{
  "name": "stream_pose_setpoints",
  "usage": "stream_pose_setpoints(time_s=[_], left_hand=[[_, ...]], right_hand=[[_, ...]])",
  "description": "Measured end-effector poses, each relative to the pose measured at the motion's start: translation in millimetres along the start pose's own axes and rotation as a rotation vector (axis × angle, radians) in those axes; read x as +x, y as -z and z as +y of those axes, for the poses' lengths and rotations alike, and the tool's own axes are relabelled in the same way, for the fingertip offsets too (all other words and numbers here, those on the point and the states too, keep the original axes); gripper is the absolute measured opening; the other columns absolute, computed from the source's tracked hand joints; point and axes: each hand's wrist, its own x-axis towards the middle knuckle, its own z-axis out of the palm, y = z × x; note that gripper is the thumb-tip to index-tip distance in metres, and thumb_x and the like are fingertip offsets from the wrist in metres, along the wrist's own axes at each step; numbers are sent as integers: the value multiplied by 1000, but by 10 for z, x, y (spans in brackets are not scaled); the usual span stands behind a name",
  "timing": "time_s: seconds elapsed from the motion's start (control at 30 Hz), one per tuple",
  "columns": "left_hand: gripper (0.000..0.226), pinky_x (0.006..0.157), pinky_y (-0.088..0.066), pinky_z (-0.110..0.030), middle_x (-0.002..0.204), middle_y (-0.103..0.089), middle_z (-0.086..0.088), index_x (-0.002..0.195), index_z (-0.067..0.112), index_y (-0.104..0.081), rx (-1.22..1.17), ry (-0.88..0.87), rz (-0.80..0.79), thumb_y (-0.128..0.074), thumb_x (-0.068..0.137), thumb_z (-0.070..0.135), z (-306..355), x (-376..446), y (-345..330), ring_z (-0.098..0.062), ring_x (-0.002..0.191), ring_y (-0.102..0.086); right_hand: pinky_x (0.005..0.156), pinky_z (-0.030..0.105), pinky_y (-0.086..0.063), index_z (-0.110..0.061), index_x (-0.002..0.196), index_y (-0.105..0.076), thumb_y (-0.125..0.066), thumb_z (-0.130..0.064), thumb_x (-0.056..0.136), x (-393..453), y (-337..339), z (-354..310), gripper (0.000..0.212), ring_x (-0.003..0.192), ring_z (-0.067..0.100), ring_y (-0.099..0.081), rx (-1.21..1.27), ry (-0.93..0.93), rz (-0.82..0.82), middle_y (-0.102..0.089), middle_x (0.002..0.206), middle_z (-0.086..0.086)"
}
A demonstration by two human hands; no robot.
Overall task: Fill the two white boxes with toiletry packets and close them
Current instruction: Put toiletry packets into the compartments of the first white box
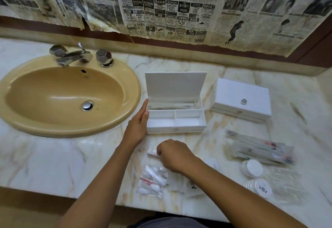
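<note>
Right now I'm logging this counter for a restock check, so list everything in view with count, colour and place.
open box: one, white, centre, lid up, long packets in back compartment
closed box: one, white, right of the open box
sink: one, tan, left
tap: one, chrome, behind the sink
long packets: several, clear, right front
round packets: two stacks, white, right front edge
cotton swab packets: a few, clear, front centre
small packet: one, white, before the open box
newspaper: sheets, on the wall
left hand: flat against the open box's left side
right hand: pinches the small packet
</note>
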Motion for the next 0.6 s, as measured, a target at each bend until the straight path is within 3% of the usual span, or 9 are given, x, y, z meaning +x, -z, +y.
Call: stream_pose_setpoints(time_s=[0.23,0.47,0.6], left_hand=[[44,100,-16,-7,142,-27,31,146,44,-30,-5,-1,-2,-34,103,38,-13,0,9,13,130,-24],[43,100,-17,-8,142,-28,31,145,47,-30,-24,10,-9,-34,103,38,0,7,17,12,131,-24],[41,101,-17,-6,139,-30,36,142,47,-33,-57,22,-10,-37,104,33,2,24,32,14,131,-26]], right_hand=[[60,27,-36,-16,98,-70,-52,-9,89,-20,232,37,21,80,26,-60,57,18,147,-67,89,7],[59,28,-40,-15,86,-71,-51,-12,87,24,648,123,20,79,24,-59,88,-39,340,-65,83,5],[60,27,-39,-12,91,-72,-55,-15,90,125,816,67,18,80,24,-60,48,-41,436,-63,89,5]])
